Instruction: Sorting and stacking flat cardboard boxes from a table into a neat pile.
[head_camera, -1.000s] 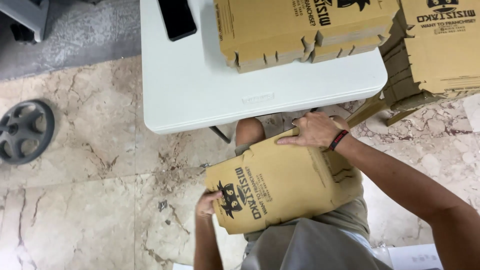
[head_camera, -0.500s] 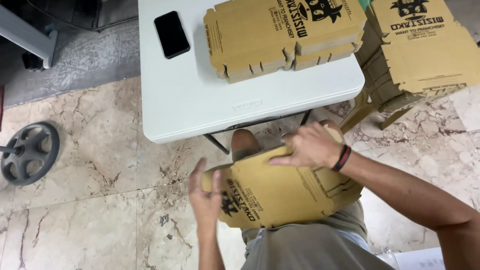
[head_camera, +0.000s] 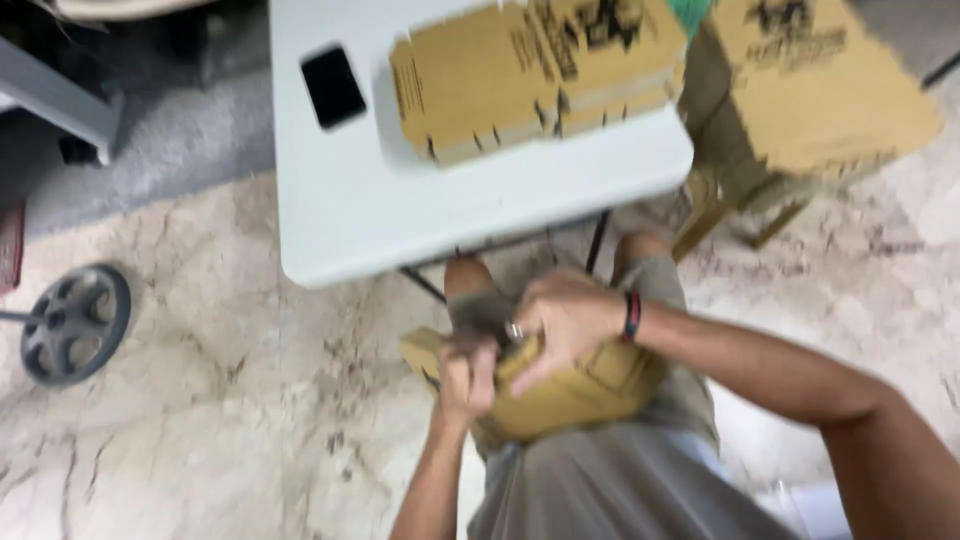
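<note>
I see both hands clamped on the folded brown cardboard box blank (head_camera: 560, 395) over the lap: left hand (head_camera: 467, 378) fisted, right hand (head_camera: 565, 322) pressing its top.

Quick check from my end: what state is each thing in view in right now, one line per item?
Left hand: closed on the cardboard's left edge.
Right hand: pressing down on top of the cardboard.
Cardboard blank: bent over the lap, partly folded.
Flat box stack: lying flat on the table.
Phone: screen dark, flat on the table.
White table: standing, unfolded.
</note>
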